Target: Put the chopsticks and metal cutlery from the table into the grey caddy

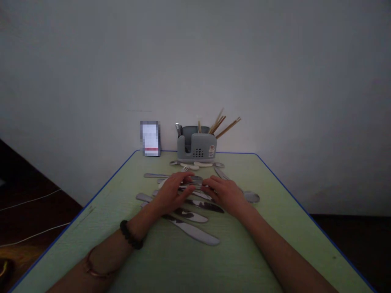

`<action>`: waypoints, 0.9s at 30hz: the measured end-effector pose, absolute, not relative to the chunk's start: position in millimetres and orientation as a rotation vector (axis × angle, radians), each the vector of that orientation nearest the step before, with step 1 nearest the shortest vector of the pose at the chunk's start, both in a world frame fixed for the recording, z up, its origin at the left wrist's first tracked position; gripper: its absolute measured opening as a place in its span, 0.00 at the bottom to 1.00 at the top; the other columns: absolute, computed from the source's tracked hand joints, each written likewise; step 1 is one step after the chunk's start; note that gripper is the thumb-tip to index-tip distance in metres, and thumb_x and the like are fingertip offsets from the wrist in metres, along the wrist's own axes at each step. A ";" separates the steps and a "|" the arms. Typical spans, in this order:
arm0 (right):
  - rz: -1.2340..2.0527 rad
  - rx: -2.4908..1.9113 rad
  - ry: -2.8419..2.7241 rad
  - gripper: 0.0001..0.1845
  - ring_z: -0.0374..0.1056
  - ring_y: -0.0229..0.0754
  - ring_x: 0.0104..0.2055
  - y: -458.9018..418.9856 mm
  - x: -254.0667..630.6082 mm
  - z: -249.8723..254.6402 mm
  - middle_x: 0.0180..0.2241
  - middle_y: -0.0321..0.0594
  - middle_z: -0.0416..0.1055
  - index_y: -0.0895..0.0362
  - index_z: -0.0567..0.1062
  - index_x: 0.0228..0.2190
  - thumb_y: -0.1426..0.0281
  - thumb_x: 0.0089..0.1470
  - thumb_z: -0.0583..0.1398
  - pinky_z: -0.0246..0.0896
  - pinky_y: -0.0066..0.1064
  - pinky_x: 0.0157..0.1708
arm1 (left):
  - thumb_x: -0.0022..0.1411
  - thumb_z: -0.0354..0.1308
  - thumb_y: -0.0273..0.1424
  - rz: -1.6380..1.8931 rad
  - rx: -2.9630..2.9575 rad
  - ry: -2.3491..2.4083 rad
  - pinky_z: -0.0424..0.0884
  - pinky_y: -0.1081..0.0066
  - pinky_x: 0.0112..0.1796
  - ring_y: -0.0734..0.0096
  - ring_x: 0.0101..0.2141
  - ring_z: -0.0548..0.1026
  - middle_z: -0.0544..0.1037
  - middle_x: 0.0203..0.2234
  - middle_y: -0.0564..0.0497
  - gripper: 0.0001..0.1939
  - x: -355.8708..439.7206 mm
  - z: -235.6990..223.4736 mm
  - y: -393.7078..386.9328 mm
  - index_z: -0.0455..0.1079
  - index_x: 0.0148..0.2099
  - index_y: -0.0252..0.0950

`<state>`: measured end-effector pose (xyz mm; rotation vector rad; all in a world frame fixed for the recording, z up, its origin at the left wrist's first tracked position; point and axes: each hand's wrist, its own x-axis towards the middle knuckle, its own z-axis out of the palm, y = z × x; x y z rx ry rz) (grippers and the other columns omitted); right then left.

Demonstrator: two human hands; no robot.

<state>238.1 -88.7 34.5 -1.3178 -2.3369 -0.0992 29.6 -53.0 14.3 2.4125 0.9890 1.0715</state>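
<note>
The left forearm (111, 246) wears two pieces: at the wrist, a bracelet (130, 236) of chunky, round, near-black beads; farther back, nearer the tabletop's (189, 268) left edge, a thin coppery bangle (91, 271) with a small thicker stretch along its curve. The right forearm (275, 248) and right hand (224, 193) are bare.

The desk (183, 270) is light green with a blue edge (297, 199). Behind it is a plain, pale wall (195, 61) with a thin line (139, 110) on it. A phone (150, 136) stands up at the back left corner, lit up, with a red bar low down; the rest is too blurry to read. Two white cords (33, 198) (36, 235) run over the dark floor (27, 175) on the left.
</note>
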 end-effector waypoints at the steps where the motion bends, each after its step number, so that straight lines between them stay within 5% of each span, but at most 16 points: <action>1: -0.120 -1.312 -2.349 0.12 0.68 0.37 0.30 -89.1 236.1 33.8 0.33 0.38 0.74 0.54 0.73 0.37 0.62 0.60 0.52 0.52 0.26 0.27 | 0.63 0.50 0.37 1.021 2.447 0.980 0.67 0.64 0.44 0.64 0.39 0.72 0.75 0.37 0.47 0.15 29.5 15.9 -54.1 0.66 0.49 0.37; 10: -0.009 -1.472 -2.119 0.16 0.64 0.36 0.25 -85.5 248.0 45.2 0.25 0.37 0.72 0.56 0.72 0.27 0.57 0.56 0.55 0.50 0.27 0.25 | 0.63 0.47 0.33 1.159 2.434 0.995 0.67 0.68 0.38 0.67 0.34 0.71 0.74 0.32 0.48 0.11 29.7 22.3 -53.1 0.69 0.39 0.35; 19: 0.891 -1.198 -1.417 0.16 0.54 0.31 0.13 -81.4 246.4 38.9 0.14 0.27 0.60 0.56 0.69 0.28 0.55 0.50 0.59 0.51 0.24 0.15 | 0.58 0.54 0.33 1.320 2.308 1.101 0.63 0.74 0.27 0.74 0.25 0.66 0.69 0.26 0.53 0.06 31.0 21.7 -50.4 0.66 0.34 0.36; 27: 1.233 -0.923 -1.057 0.19 0.64 0.33 0.20 -85.5 234.6 42.9 0.26 0.34 0.70 0.55 0.73 0.35 0.56 0.43 0.64 0.60 0.23 0.14 | 0.61 0.53 0.36 1.299 2.294 1.094 0.64 0.73 0.30 0.73 0.26 0.67 0.71 0.24 0.53 0.10 29.0 21.5 -48.4 0.69 0.32 0.36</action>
